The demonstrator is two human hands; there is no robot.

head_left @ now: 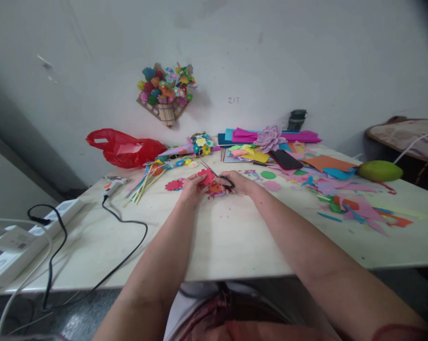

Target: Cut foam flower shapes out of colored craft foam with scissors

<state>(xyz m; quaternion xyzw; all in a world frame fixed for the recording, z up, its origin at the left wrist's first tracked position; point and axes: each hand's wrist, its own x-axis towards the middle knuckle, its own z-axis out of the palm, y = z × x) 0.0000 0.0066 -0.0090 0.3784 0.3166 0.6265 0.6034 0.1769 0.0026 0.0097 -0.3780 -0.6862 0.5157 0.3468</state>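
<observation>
Near the middle of the table, my left hand (194,186) is closed on a red paper flower (207,177). My right hand (235,183) grips the black handles of a pair of scissors (227,182), whose blades point up and left, close against the red flower. Whether the blades are parted I cannot tell. Just below the hands lie orange and purple paper pieces (215,188), partly hidden. To the left of my left hand rest more red paper flowers (174,184). Right of my right hand are a green paper circle (268,175) and a pink one (272,185).
A glue gun (114,185) with a black cord lies at left, near a white power strip (62,213). Behind are a red plastic bag (124,149), paper strips (146,180) and a phone (286,159). Paper scraps (359,208) and a green mango-like fruit (379,170) sit at right.
</observation>
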